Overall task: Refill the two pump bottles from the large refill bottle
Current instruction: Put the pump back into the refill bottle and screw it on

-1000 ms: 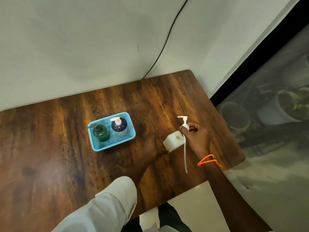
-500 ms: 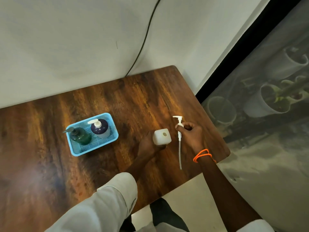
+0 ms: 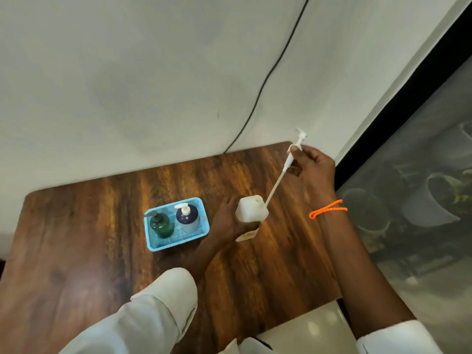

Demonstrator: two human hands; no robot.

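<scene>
A white square refill bottle [image 3: 251,209] stands on the wooden table [image 3: 102,226], its neck open. My left hand [image 3: 227,221] grips its left side. My right hand [image 3: 315,167] holds a white pump head [image 3: 297,144] up and to the right; its long dip tube [image 3: 274,189] slants down, with its tip at the bottle's right shoulder. A light blue basket [image 3: 153,245] to the left holds two pump bottles: a green one [image 3: 161,226] with a dark pump and a dark blue one [image 3: 187,217] with a white pump.
The table backs onto a white wall with a black cable [image 3: 263,83] running down it. Right of the table a dark frame and a glass pane [image 3: 421,200] show pots behind. The table's near edge is by my body.
My right hand has raised the pump head up and away from the table, so the dip tube now slants upward from beside the bottle. My left hand still holds the bottle.
</scene>
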